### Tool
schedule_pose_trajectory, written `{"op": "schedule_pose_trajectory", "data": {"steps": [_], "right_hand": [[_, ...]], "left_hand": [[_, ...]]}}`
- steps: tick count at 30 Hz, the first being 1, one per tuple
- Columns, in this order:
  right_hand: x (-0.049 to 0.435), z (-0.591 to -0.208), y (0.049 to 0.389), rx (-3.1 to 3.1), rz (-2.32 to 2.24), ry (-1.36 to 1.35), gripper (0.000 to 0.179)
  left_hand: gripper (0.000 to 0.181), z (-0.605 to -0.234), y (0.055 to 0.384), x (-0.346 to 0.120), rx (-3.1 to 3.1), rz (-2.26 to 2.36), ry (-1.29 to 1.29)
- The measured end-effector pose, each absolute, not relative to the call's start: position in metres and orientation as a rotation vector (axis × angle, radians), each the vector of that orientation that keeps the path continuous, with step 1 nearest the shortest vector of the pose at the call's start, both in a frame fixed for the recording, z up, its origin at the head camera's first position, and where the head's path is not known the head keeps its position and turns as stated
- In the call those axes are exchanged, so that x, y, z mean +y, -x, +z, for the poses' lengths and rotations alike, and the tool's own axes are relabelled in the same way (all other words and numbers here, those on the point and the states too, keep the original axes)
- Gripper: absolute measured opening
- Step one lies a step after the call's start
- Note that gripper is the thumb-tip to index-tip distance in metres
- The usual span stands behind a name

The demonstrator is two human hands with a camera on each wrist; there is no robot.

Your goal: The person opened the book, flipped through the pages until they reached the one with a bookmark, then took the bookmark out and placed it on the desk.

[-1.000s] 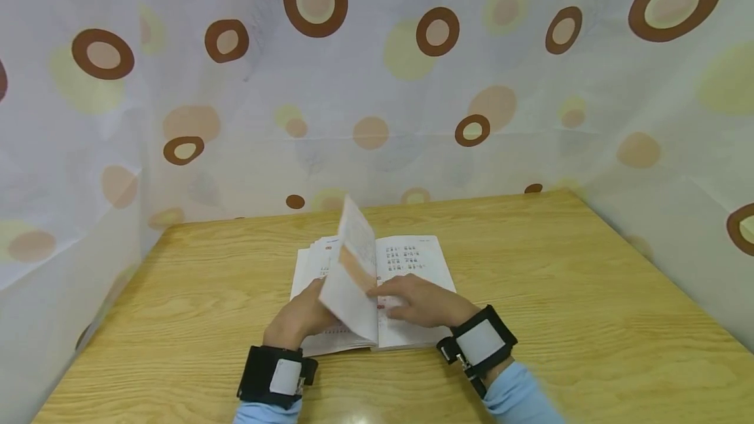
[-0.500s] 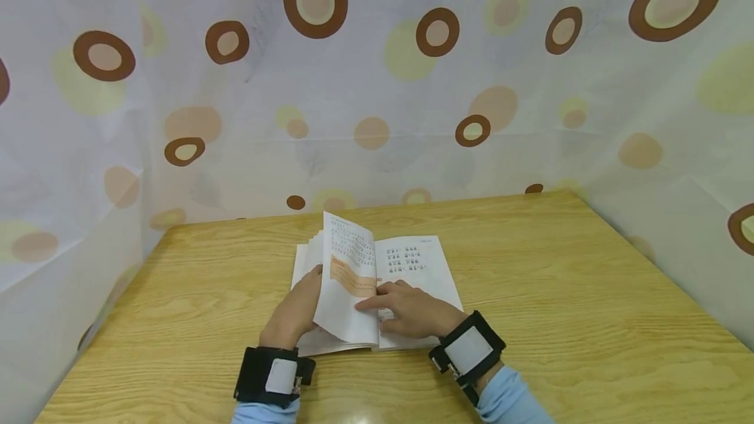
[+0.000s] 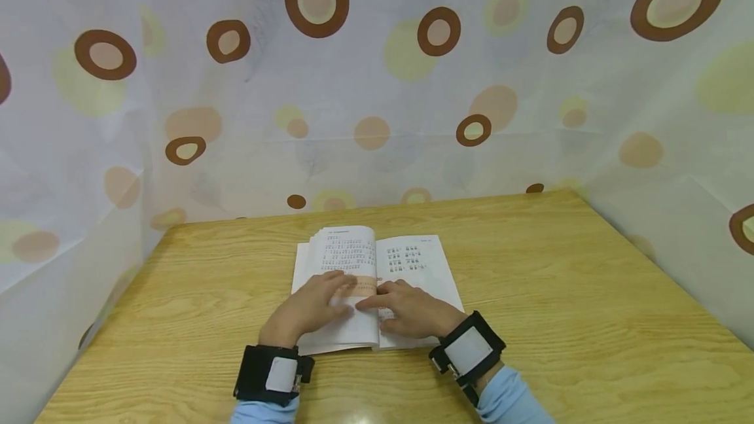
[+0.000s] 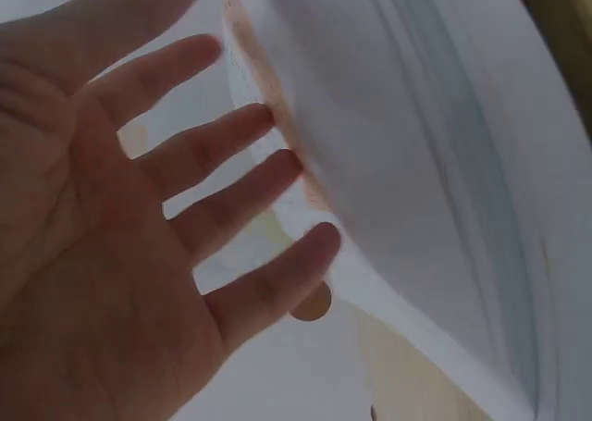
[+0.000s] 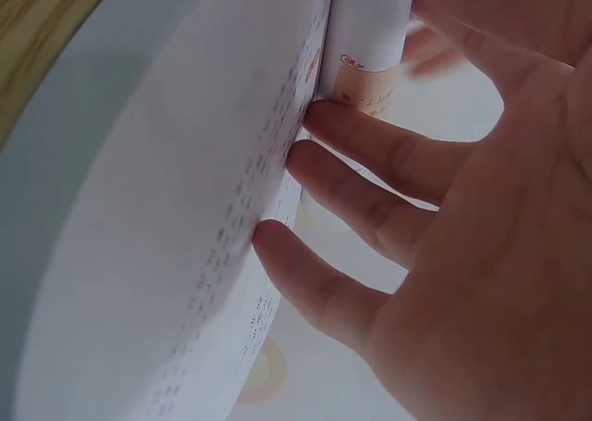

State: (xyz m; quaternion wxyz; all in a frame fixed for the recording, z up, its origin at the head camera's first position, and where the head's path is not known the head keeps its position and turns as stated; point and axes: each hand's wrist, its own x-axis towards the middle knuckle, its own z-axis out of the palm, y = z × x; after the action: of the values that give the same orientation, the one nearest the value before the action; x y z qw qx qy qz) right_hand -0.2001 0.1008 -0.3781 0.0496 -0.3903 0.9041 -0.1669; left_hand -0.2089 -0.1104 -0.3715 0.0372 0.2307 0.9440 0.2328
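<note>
An open book (image 3: 412, 257) lies on the wooden table in the head view, its left pages bulging up toward the spine. My left hand (image 3: 309, 306) is over the left page, fingers spread and nearly straight. In the left wrist view that hand (image 4: 139, 208) has its fingertips right at the curved page (image 4: 370, 153). My right hand (image 3: 415, 309) rests on the right page, its index finger reaching across the spine onto the left page. In the right wrist view the fingertips of this hand (image 5: 444, 208) touch the printed page (image 5: 176, 199).
The wood-grain table (image 3: 559, 306) extends on both sides of the book. A white sheet with brown and yellow circles (image 3: 371, 84) hangs behind the table and along its sides. Each wrist wears a black strap (image 3: 271, 375) below a light blue sleeve (image 3: 512, 398).
A raised page has swung left and now lies down on the left side. My left hand has come from behind it to on top. My right hand shifted slightly left, then stayed.
</note>
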Motion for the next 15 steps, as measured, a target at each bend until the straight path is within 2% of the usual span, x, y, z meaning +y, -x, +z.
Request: {"op": "schedule_pose_trajectory", "data": {"steps": [7, 11, 15], "right_hand": [[0.1005, -0.3787, 0.2006, 2.764, -0.487, 1.172, 0.04], [0.1016, -0.3796, 0.2009, 2.779, -0.482, 1.105, 0.052], [0.1058, -0.3811, 0.2036, 2.852, -0.44, 0.928, 0.066]], "left_hand": [[0.058, -0.3746, 0.207, -0.1062, 2.814, 0.612, -0.632], [0.058, -0.375, 0.2067, -0.1061, 2.81, 0.609, -0.623], [0.058, -0.3748, 0.2067, -0.1055, 2.812, 0.613, -0.617]]}}
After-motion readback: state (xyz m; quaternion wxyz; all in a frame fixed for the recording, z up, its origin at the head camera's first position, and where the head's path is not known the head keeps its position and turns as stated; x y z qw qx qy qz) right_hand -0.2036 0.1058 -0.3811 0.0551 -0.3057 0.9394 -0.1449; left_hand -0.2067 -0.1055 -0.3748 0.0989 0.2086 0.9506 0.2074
